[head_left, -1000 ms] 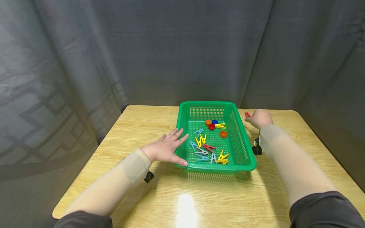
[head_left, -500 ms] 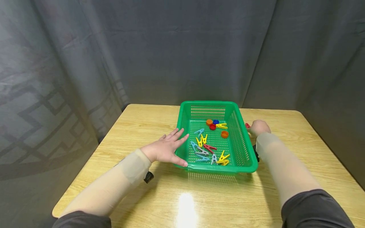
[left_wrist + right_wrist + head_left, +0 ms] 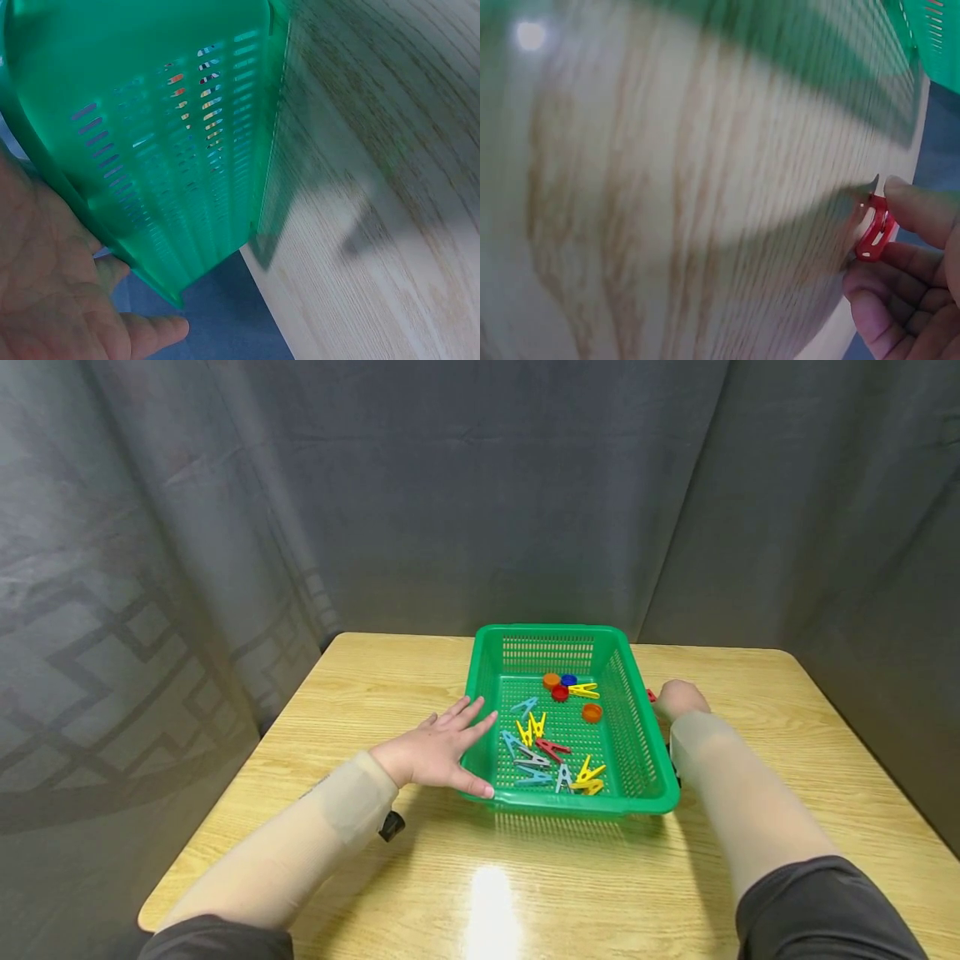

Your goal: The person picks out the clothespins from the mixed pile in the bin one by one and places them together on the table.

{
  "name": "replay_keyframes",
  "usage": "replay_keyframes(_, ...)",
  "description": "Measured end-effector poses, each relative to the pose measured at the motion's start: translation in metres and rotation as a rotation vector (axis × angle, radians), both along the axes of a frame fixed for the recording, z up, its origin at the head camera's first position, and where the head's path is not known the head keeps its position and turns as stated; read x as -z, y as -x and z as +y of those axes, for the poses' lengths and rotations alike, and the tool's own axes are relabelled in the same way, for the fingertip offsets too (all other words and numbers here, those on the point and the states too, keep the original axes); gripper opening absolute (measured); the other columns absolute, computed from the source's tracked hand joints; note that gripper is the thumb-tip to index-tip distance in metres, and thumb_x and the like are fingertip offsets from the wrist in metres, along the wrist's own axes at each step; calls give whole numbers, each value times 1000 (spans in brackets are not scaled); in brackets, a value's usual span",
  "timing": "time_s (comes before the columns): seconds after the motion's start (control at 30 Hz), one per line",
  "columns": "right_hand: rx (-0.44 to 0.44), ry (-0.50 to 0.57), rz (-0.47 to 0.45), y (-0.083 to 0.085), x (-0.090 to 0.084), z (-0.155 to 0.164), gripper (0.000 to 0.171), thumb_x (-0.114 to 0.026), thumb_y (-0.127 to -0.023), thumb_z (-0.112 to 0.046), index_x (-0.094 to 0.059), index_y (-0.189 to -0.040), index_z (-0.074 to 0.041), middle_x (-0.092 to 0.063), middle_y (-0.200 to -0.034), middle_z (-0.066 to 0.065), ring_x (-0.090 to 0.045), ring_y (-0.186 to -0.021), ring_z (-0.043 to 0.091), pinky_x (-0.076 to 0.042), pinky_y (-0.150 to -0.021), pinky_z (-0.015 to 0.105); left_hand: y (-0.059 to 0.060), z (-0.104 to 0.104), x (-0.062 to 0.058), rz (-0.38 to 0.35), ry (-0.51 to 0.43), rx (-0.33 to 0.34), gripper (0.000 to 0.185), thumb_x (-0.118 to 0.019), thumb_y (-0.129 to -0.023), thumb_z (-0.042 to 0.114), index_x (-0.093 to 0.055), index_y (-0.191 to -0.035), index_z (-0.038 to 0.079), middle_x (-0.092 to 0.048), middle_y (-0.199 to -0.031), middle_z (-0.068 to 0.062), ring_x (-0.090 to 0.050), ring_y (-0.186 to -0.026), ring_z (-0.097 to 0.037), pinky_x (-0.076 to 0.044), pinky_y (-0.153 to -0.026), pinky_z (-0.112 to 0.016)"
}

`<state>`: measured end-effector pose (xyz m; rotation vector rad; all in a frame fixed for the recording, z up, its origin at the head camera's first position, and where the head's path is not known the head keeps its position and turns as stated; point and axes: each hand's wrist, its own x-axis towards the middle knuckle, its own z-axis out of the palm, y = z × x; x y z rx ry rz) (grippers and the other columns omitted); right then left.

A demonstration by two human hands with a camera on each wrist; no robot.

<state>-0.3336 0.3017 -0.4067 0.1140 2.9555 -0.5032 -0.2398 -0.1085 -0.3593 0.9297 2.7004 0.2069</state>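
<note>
A green plastic basket [image 3: 558, 802] sits on the table with clothespins and bottle caps inside. My left hand [image 3: 435, 752] is spread, fingers straight, over the basket's left side, its thumb at the near left corner of the rim. The left wrist view shows its palm and fingers [image 3: 154, 334] beside the rim. Just right of the basket, my right hand [image 3: 681, 697] pinches a red clothespin [image 3: 875, 231] between thumb and fingers, close over the tabletop. From the head view, most of that clothespin is hidden behind the hand and the basket's rim.
In the basket lie yellow clothespins [image 3: 583, 691], blue ones [image 3: 532, 776], a red one [image 3: 552, 749] and grey ones. Orange caps [image 3: 592, 713], a red cap [image 3: 559, 693] and a blue cap [image 3: 569, 680] lie toward its far side. Grey curtains [image 3: 480, 510] hang behind the wooden table [image 3: 390, 893].
My right hand has come down and nearer to me along the basket's right side, still pinching the red clothespin, and has slowed. The left hand has stayed in place.
</note>
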Motion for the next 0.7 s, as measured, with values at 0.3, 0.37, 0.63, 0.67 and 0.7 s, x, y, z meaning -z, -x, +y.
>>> replay_keyframes(0.3, -11, 33, -47, -8, -9, 1, 34, -49, -93, -22, -50, -60, -12, -51, -66, 6, -48, -64, 23, -43, -62, 38, -1, 0, -2, -1, 3, 3, 112, -58, -73, 79, -4, -156, 26, 14, -160, 1, 12, -146, -21, -11, -111, -61)
replay_keyframes(0.37, -12, 32, -39, -11, -13, 2, 33, -49, -92, -20, -49, -59, -12, -47, -63, 4, -45, -60, 21, -41, -57, 36, -1, 0, -2, -3, 3, 5, 112, -58, -73, 79, -4, -156, 26, 13, -160, 1, 12, -146, -22, -10, -112, -60)
replay_keyframes(0.63, -13, -34, 17, -15, -37, 8, 31, -51, -92, -25, -55, -68, -7, -56, -74, 13, -52, -67, 28, -46, -58, 41, 0, 0, -1, 2, 7, 6, 112, -57, -73, 79, -5, -156, 24, 13, -160, 1, 13, -146, -21, -9, -112, -60)
replay_keyframes(0.67, -18, -34, 21, -16, -40, 9, 31, -52, -93, -27, -58, -71, -5, -58, -77, 14, -53, -69, 29, -46, -60, 43, 0, 0, -1, 4, 7, 7, 112, -57, -73, 79, -5, -156, 24, 13, -160, 1, 13, -146, -21, -9, -112, -60)
replay_keyframes(0.7, -21, -36, 33, -17, -43, 10, 30, -53, -93, -27, -59, -75, -4, -59, -79, 13, -54, -70, 29, -46, -61, 44, 0, 0, -1, 4, 8, 8, 112, -57, -73, 79, -5, -156, 24, 13, -160, 1, 13, -146, -21, -9, -112, -60)
